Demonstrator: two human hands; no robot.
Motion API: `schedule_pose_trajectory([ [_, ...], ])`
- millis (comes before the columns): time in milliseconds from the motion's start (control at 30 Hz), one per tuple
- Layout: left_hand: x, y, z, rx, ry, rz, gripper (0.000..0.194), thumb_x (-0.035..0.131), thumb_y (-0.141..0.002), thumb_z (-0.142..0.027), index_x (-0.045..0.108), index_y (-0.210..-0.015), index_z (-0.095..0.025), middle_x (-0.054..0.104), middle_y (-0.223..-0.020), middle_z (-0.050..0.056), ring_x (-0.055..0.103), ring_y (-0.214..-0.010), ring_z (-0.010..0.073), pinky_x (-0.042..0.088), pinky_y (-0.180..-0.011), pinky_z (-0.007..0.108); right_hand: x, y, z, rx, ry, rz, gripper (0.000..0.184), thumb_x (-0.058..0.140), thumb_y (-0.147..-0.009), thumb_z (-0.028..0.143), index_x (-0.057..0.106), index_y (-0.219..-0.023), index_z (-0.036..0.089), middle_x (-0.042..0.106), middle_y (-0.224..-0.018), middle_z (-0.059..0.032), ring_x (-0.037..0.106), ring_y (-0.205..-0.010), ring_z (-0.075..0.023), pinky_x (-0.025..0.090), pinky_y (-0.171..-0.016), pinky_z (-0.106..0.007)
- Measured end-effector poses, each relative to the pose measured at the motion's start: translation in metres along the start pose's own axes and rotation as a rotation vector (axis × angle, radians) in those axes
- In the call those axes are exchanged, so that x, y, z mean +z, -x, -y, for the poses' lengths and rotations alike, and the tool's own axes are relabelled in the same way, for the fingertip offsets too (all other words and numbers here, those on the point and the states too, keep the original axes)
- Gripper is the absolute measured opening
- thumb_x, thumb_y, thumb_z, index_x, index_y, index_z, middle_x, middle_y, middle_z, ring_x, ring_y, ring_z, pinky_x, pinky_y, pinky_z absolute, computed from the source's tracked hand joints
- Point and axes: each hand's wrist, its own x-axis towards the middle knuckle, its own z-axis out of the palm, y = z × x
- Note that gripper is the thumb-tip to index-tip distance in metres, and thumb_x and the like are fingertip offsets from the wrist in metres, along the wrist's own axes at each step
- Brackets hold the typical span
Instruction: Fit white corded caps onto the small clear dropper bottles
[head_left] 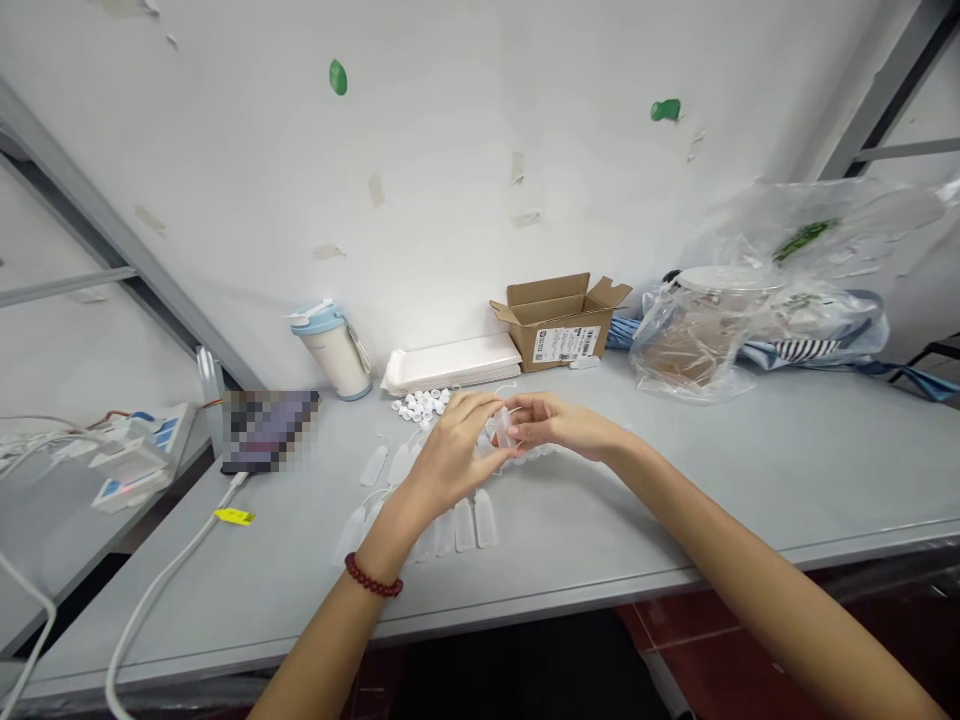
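In the head view, the near edge of the grey desk [675, 500] ran across below both forearms, and a broad stretch of its smooth top spread to the right of the hands; on the left its side edge slanted down beside a gap and a second surface with white power strips [135, 465]. The left hand [452, 450] and right hand [564, 422] met near the middle, both clamped on a small translucent plastic piece [503, 427], the left with fingers and thumb around it, the right with its fingertips. Flat translucent pieces [465, 525] lay in rows under and left of the hands, with a heap of small white caps [421, 404] just beyond. At the far side, the open cardboard box [559, 325] bore a white label with a barcode and print too small to read; a yellow tag [235, 516] on the white cable [169, 570] was also unreadable. Left of the box lay a flat white stack [454, 362] in thin wrapping, then a cream bottle [335, 355] with a light-blue lid. A crinkled clear bag [694, 340] bulged at the far right over blue fabric [847, 335]. A dark-red beaded bracelet [373, 578] circled the left wrist.
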Motion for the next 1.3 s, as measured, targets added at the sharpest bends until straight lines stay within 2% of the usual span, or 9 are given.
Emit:
schedule_pose_trajectory([
  [200,-0.008,0.036,-0.028,-0.082,0.007,0.184,0.04,0.064,-0.078,-0.021,0.048,-0.115,-0.018,0.057,-0.117,0.011,0.047,-0.114,0.0249,0.043,-0.096,0.044,-0.02,0.011,0.006,0.295,0.185,0.316,0.035,0.063,-0.078,0.037,0.065,-0.099,0.009,0.07,-0.072,-0.0073,0.067,-0.061,-0.0154,0.049,-0.052,-0.023],
  [400,-0.013,0.056,-0.041,-0.254,0.093,0.38,0.026,0.06,-0.077,-0.017,0.047,-0.099,-0.021,0.054,-0.115,0.009,0.047,-0.114,0.0235,0.045,-0.092,0.039,-0.037,0.014,0.003,0.275,0.21,0.155,0.037,0.066,-0.075,0.039,0.067,-0.093,0.007,0.07,-0.066,-0.0065,0.066,-0.054,-0.0147,0.047,-0.047,-0.022],
  [667,-0.009,0.054,-0.041,-0.311,0.075,0.406,0.026,0.059,-0.075,-0.018,0.047,-0.097,-0.021,0.055,-0.108,0.008,0.047,-0.111,0.0246,0.044,-0.09,0.04,-0.039,0.014,0.004,0.296,0.217,0.118,0.039,0.067,-0.074,0.04,0.066,-0.096,0.008,0.07,-0.067,-0.006,0.066,-0.054,-0.0145,0.048,-0.049,-0.022],
  [800,-0.022,0.052,-0.038,-0.347,0.106,0.432,0.028,0.061,-0.077,-0.031,0.049,-0.101,-0.022,0.055,-0.115,0.007,0.047,-0.112,0.0236,0.044,-0.09,0.038,-0.062,0.023,0.003,0.243,0.228,-0.03,0.036,0.068,-0.073,0.037,0.067,-0.097,0.01,0.069,-0.07,-0.0069,0.065,-0.056,-0.0144,0.048,-0.05,-0.023],
  [933,-0.041,0.034,-0.007,-0.373,0.02,0.348,0.019,0.05,-0.085,-0.036,0.056,-0.097,-0.022,0.057,-0.118,0.006,0.047,-0.115,0.0232,0.041,-0.094,0.038,-0.104,0.028,-0.014,0.065,0.406,-0.659,0.028,0.057,-0.08,0.027,0.065,-0.099,0.008,0.07,-0.081,-0.0115,0.064,-0.06,-0.0139,0.051,-0.057,-0.026],
  [1000,-0.042,0.016,0.019,-0.361,-0.065,0.305,0.02,0.043,-0.087,-0.031,0.059,-0.095,-0.021,0.062,-0.111,0.006,0.051,-0.11,0.0227,0.042,-0.093,0.037,-0.121,0.025,-0.027,0.102,0.725,-0.954,0.028,0.05,-0.082,0.019,0.064,-0.103,0.007,0.07,-0.088,-0.0146,0.066,-0.071,-0.0179,0.053,-0.065,-0.03],
  [1033,-0.04,0.005,0.033,-0.373,-0.123,0.303,0.023,0.041,-0.086,-0.027,0.061,-0.094,-0.019,0.065,-0.107,0.006,0.053,-0.106,0.0226,0.043,-0.09,0.036,-0.127,0.022,-0.034,0.137,0.933,-1.013,0.028,0.05,-0.081,0.016,0.065,-0.103,0.007,0.07,-0.09,-0.0145,0.066,-0.079,-0.0201,0.052,-0.073,-0.032],
  [1167,-0.016,-0.036,0.08,-0.349,-0.474,0.458,0.034,0.036,-0.084,-0.012,0.065,-0.102,-0.016,0.068,-0.101,0.008,0.058,-0.099,0.0214,0.042,-0.085,0.031,-0.136,0.013,-0.054,0.12,1.103,-0.975,0.036,0.052,-0.076,0.01,0.064,-0.11,0.01,0.062,-0.117,-0.0165,0.057,-0.107,-0.0273,0.043,-0.094,-0.038],
  [1300,0.005,-0.054,0.099,-0.316,-0.596,0.474,0.027,0.042,-0.081,-0.01,0.068,-0.083,-0.012,0.068,-0.084,0.016,0.054,-0.099,0.0288,0.038,-0.083,0.037,-0.135,0.009,-0.065,0.127,1.324,-0.844,0.049,0.047,-0.078,0.01,0.052,-0.127,0.011,0.049,-0.134,-0.0152,0.044,-0.121,-0.0291,0.04,-0.097,-0.039],
])
